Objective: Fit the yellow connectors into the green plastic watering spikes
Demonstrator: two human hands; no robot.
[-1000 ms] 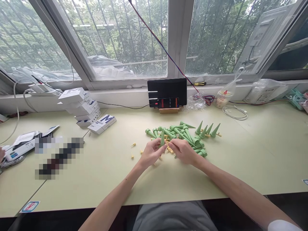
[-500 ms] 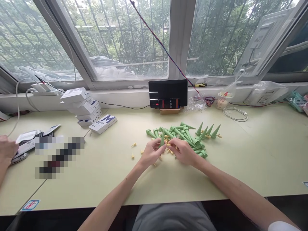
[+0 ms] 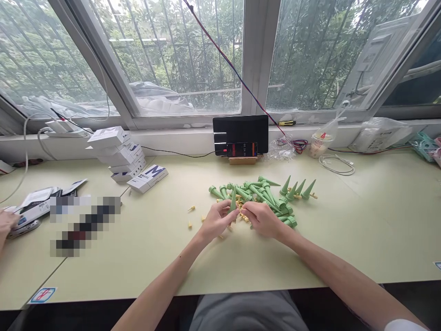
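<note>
My left hand (image 3: 217,219) is closed round a green cone (image 3: 233,200), which points upward. Close to its right, my right hand (image 3: 261,218) has its fingers pinched together near the cone's base; what they hold, if anything, is too small to make out. Behind both hands lies a pile of green cones (image 3: 272,195) with ribbed caps. Small yellow pieces (image 3: 244,216) lie between the hands and under them, and a few more (image 3: 190,225) are scattered to the left. Several green cones with yellow pieces at their bases (image 3: 308,189) stand at the right of the pile.
A phone (image 3: 242,149) leans on a black panel (image 3: 240,126) behind the pile. White boxes (image 3: 119,151) are stacked at the left. Another person's hand (image 3: 7,222) is at the far left by some packets (image 3: 34,209). A bagged cup (image 3: 320,143) and a cable (image 3: 336,164) are at the right.
My right hand's fingers have drawn closer together beside the cone. My left hand has hardly moved. The other person's hand has shifted left and down.
</note>
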